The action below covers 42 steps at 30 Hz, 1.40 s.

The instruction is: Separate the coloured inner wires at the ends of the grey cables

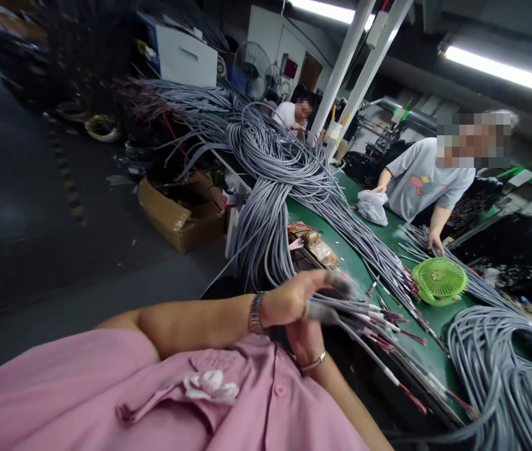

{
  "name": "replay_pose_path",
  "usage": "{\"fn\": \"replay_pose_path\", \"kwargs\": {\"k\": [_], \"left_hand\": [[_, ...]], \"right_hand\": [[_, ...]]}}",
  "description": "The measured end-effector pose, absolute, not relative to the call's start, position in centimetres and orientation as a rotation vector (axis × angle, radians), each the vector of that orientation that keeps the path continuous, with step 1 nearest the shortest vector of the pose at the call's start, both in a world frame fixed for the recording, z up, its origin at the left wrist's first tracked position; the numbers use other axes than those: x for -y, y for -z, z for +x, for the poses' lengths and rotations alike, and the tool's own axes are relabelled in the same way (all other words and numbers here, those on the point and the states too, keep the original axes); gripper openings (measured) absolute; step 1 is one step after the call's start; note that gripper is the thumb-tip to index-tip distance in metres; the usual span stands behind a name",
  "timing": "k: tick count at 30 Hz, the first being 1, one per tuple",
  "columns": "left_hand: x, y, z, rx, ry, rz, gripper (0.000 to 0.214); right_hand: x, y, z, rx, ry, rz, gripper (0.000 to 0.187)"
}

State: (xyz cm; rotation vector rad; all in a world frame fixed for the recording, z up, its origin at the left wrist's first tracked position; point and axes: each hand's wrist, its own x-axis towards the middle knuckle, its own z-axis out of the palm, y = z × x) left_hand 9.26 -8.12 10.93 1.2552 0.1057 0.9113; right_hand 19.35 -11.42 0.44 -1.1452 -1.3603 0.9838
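My left hand [298,294], with a watch on the wrist, is closed around a bundle of grey cables [364,313] whose stripped red ends fan out to the right. My right hand [304,338], a thin bracelet on its wrist, sits just beneath the left one and grips the same bundle from below; its fingers are mostly hidden. Both hands hover at the near edge of the green worktable [435,351]. My pink shirt fills the bottom of the view.
Large heaps of grey cable [270,163] drape over the table's left end, and a coil [514,369] lies at right. A green round fan [439,280] sits on the table. A person in grey [423,181] leans on the far side; another sits behind. A cardboard box [181,213] stands on the floor.
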Motion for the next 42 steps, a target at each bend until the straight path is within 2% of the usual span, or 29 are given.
{"fn": "replay_pose_path", "kwargs": {"k": [2, 5, 8, 11, 17, 19, 24, 30, 33, 37, 42], "left_hand": [[6.0, -8.7, 6.8, -0.432, -1.225, 1.06, 0.028], [1.6, -3.7, 2.7, -0.893, -1.577, 0.628, 0.021], [-1.1, 0.9, 0.6, -1.071, -1.289, 0.334, 0.02], [-1.6, 3.4, 1.6, -0.731, -0.943, 0.315, 0.034], [-4.5, 3.5, 5.0, -0.192, -0.901, 0.202, 0.063], [-5.8, 3.4, 5.3, -0.144, -0.925, 0.165, 0.057], [-6.8, 4.0, 5.7, -0.317, -0.979, 0.19, 0.024], [-7.0, 4.4, 2.6, -0.416, -0.958, 0.264, 0.023], [-7.9, 4.4, -1.3, -0.589, -0.958, 0.444, 0.02], [-9.2, 5.1, -4.7, -0.942, -1.041, 0.78, 0.024], [-7.7, 6.5, -0.9, -1.081, -1.05, 0.752, 0.023]], "right_hand": [[11.5, -0.2, 19.4, 1.103, -1.208, -1.076, 0.049], [11.9, 0.1, 19.5, 0.829, -1.456, -0.979, 0.05], [12.2, 0.1, 19.2, 0.855, -1.595, -0.926, 0.054], [12.3, -0.2, 18.5, 0.839, -1.766, -0.832, 0.053], [12.3, 0.9, 18.6, 0.386, -2.08, -0.649, 0.051], [12.3, 1.7, 18.9, 0.273, -2.096, -0.643, 0.052], [12.0, 3.4, 19.8, 0.015, -1.958, -0.756, 0.052], [11.7, 5.0, 21.1, -0.063, -2.114, -0.993, 0.066], [11.9, 5.2, 22.1, 0.012, -2.203, -1.051, 0.063], [11.7, 5.4, 23.2, 0.048, -2.14, -0.936, 0.063], [10.7, 5.8, 23.2, 0.084, -2.036, -0.995, 0.049]]}}
